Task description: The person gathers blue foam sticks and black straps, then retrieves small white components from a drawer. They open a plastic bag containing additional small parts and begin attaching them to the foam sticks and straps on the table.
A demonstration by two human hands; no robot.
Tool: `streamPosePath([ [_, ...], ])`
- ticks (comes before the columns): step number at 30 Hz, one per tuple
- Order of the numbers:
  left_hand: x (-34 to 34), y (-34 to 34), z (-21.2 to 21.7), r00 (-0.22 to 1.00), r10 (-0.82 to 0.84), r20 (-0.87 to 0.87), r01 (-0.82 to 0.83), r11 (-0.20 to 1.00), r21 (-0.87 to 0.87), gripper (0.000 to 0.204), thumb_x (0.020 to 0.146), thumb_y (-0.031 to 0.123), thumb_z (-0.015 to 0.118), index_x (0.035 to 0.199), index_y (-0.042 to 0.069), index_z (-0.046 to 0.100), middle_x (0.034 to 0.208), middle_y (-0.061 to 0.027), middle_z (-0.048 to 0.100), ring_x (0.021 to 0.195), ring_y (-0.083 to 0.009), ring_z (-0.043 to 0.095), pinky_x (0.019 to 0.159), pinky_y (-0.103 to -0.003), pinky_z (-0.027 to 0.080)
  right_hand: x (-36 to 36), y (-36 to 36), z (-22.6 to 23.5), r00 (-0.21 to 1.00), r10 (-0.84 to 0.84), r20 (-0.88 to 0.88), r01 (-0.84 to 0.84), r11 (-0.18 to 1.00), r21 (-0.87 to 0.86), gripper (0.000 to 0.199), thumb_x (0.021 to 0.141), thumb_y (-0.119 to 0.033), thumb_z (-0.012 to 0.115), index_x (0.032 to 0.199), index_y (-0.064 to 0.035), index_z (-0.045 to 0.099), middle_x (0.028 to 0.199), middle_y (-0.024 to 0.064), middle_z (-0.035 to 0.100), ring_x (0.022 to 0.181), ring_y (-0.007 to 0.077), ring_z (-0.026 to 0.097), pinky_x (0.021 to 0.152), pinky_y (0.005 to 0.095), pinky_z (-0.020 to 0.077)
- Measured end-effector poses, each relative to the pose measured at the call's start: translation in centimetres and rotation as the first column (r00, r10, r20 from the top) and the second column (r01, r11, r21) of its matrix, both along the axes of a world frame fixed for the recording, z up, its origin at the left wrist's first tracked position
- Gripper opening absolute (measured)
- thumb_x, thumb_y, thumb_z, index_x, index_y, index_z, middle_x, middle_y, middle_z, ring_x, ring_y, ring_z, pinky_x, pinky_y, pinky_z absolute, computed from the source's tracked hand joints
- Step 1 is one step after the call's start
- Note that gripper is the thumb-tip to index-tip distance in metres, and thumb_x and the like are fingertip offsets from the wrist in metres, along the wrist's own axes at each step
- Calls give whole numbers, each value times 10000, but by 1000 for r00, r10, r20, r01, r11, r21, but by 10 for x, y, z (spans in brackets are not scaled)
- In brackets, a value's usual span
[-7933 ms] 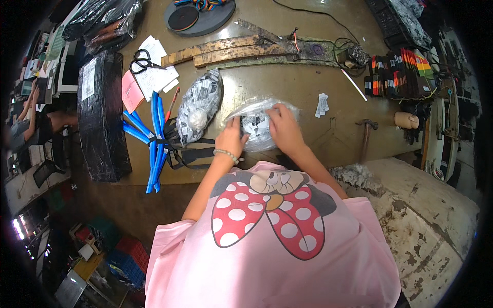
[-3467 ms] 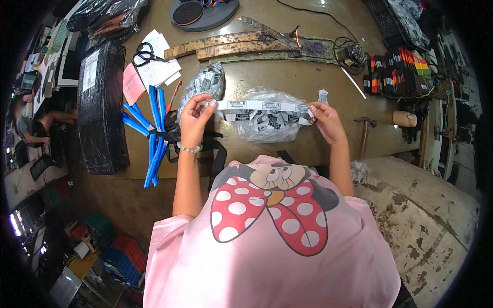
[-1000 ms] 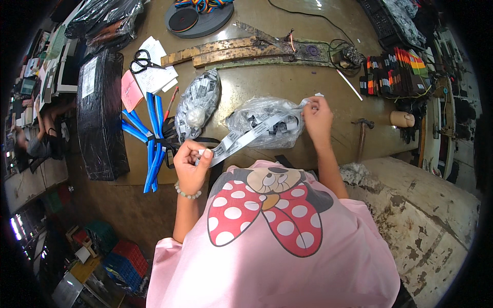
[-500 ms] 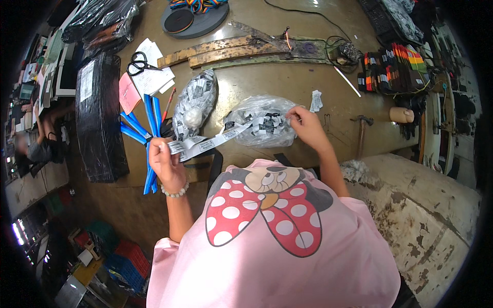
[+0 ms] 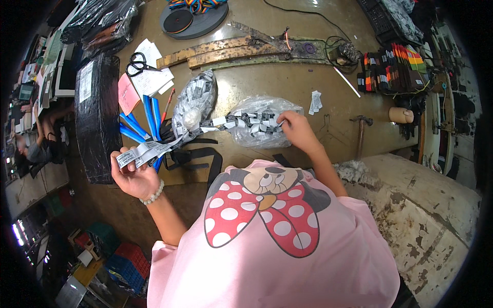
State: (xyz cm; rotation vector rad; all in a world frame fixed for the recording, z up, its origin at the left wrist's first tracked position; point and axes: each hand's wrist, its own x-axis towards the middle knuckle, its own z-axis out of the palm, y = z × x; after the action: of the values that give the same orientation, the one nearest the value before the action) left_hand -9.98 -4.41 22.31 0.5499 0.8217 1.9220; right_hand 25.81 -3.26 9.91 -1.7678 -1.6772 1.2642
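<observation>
Shiny brn worktable [image 5: 267, 79], dk brn floor [image 5: 97, 208] lower L, bright light [image 5: 17, 231] far L

And there are the black-handled scissors [image 5: 146, 66] across white papers [image 5: 156, 80], pink slip [image 5: 128, 95] right alongside! Over right, a hammer [image 5: 361, 136] lies on the desk [image 5: 251, 81], near what looks like a cardboard tube [image 5: 401, 115].

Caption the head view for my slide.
Left hand holds printed label strips stretching to a clear plastic bag, right hand at its edge.

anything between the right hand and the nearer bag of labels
Nothing visible: the right hand is at the right side of the nearer bag of labels, and the knotted bag lies off to the left.
</observation>
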Motion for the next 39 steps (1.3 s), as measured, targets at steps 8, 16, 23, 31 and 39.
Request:
streamPosePath([
  [8,13,2,2,999,-38,14,38,999,-5,209,906,218,435,730,105,430,576,21,364,498,-60,310,404,-198,258,-22,-4,-9,968,110,226,-160,963,219,238,771,-155,587,966,-23,622,861,201,606,835,360,581,736,412,461],
  [16,29,8,4,988,-153,-2,152,986,74,226,895,211,415,694,122,363,564,28,333,493,-67,297,431,-196,270,-10,-7,-11,989,-2,151,-45,949,311,227,737,-146,648,922,-19,617,856,166,608,777,328,587,695,386,472],
  [23,107,27,8,864,-485,133,466,872,152,208,837,213,452,700,106,338,600,-4,317,559,-119,269,564,-287,266,14,-15,75,979,-201,22,194,963,188,145,732,0,574,873,-10,605,784,105,591,656,152,573,572,265,460],
  [31,135,60,-3,703,-709,60,703,705,88,227,829,235,467,718,85,339,668,-37,349,635,-152,317,596,-282,291,44,-26,146,893,-245,-376,388,842,373,120,820,19,540,930,21,590,884,55,548,752,85,525,640,207,441],
  [39,78,47,-6,789,-593,159,593,803,55,235,884,235,429,715,119,313,623,-8,325,584,-115,295,486,-241,291,20,-19,92,787,-288,-545,318,947,-42,188,856,-46,566,1027,32,571,881,48,557,728,82,541,638,210,472],
])
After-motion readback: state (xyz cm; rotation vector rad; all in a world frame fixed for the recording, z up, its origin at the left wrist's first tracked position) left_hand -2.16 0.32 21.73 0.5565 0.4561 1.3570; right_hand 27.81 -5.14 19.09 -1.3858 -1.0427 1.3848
